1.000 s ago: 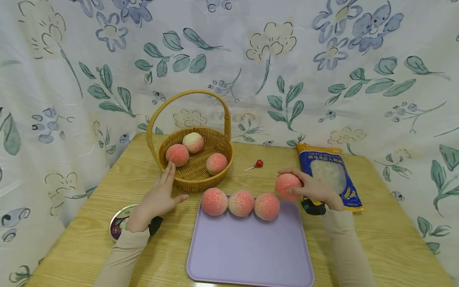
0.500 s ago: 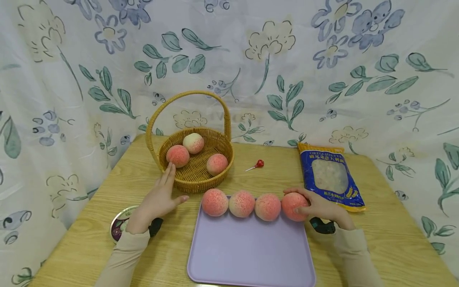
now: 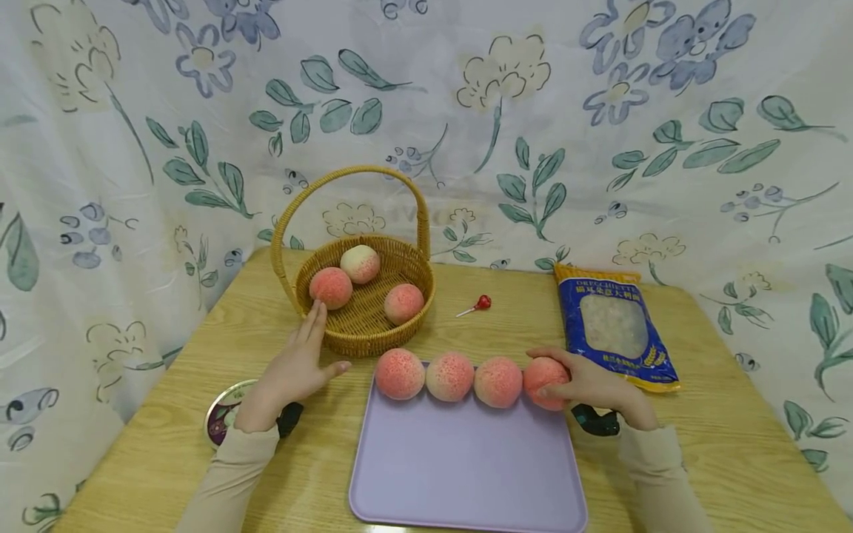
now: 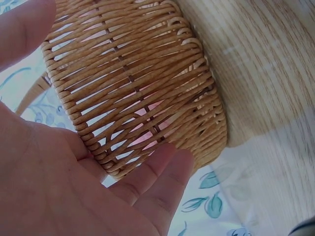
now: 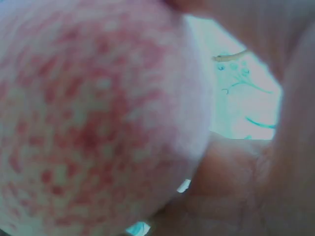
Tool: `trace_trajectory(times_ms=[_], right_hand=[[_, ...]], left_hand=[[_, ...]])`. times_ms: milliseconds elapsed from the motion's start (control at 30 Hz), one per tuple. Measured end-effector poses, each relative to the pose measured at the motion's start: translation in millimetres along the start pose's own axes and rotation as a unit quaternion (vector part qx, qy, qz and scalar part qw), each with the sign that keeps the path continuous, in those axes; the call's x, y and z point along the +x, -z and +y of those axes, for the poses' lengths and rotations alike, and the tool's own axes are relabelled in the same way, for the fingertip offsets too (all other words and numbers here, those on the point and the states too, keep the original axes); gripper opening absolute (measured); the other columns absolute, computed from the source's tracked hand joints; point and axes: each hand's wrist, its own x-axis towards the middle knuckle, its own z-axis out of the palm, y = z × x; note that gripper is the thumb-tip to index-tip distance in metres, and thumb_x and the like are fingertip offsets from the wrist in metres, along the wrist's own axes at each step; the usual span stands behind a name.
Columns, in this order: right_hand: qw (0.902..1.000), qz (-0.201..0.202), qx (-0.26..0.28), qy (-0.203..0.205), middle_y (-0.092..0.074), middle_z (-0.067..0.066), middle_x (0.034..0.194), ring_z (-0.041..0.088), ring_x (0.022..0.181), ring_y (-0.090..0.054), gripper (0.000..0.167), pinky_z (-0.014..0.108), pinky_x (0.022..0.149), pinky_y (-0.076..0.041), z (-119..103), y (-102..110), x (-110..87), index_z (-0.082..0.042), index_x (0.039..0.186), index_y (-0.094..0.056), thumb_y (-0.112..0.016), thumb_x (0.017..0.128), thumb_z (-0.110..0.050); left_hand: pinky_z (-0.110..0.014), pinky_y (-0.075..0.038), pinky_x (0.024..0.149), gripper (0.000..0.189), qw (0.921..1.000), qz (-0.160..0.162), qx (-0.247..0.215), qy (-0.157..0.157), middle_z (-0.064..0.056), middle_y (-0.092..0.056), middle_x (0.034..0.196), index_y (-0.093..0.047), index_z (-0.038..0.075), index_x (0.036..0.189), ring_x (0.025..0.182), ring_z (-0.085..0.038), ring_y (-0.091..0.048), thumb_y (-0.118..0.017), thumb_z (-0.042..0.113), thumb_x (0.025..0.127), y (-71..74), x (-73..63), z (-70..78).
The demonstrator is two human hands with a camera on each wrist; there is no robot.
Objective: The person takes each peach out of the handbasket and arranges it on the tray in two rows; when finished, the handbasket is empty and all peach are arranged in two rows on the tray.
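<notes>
At the right end of a row on the lilac tray [image 3: 466, 463], my right hand [image 3: 596, 385] grips a pink peach [image 3: 541, 385] between thumb and fingers. The same peach [image 5: 98, 123] fills much of the right wrist view. Three more peaches, the nearest a mottled one [image 3: 497, 383], sit to its left along the tray's far edge. My left hand [image 3: 293, 374] has its fingers extended against the side of the wicker basket [image 3: 363, 344]. In the left wrist view, those fingertips [image 4: 179, 164] rest on or beside the woven wall [image 4: 138, 83].
Three peaches lie in the basket, one pale peach [image 3: 360, 264] at the back; its tall handle [image 3: 353, 172] arches above. A red lollipop [image 3: 483, 302] lies behind the tray. A blue pasta bag [image 3: 613, 326] is behind my right hand, and a round tin [image 3: 223, 418] is by my left wrist.
My right hand has brought its peach down and slightly rightward, onto the tray's far right corner beside the others. My left hand has stayed at the basket.
</notes>
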Motion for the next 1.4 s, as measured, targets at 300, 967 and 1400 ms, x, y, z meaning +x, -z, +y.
trace_trajectory(times_ms=[300,967,1400], right_hand=[[0.9996,-0.009,-0.020,-0.018,-0.043,0.028,0.139,0.025,0.103,-0.057,0.080,0.032,0.075,-0.053,2,-4,7.5,-0.005,0.149,-0.033,-0.074,0.084,-0.027],[0.9971,0.034,0.024,0.064,-0.034,0.033,0.148,0.054,0.132,-0.038,0.065,0.052,0.097,-0.050,-9,15,16.5,0.003,0.149,-0.027,-0.059,0.096,-0.015],[0.9911,0.002,0.074,0.111,-0.041,0.018,0.151,0.039,0.136,-0.042,0.055,0.051,0.102,-0.047,-94,26,86.5,-0.010,0.149,-0.036,-0.056,0.098,-0.014]], left_hand=[[-0.064,-0.021,0.114,0.100,1.0000,0.004,0.003,-0.003,-0.027,-0.003,0.161,-0.005,-0.008,0.152,0.144,-0.052,-0.013,-0.069,0.034,0.088,3.0,-0.1,-2.0],[-0.064,-0.022,0.113,0.100,1.0000,0.008,0.005,0.000,-0.027,-0.002,0.161,-0.005,-0.008,0.152,0.143,-0.053,-0.013,-0.069,0.033,0.088,-0.1,-0.5,-5.7],[-0.064,-0.024,0.113,0.100,1.0000,0.006,0.004,-0.001,-0.027,-0.002,0.161,-0.004,-0.008,0.152,0.142,-0.055,-0.014,-0.069,0.033,0.088,-3.3,1.5,-6.0]])
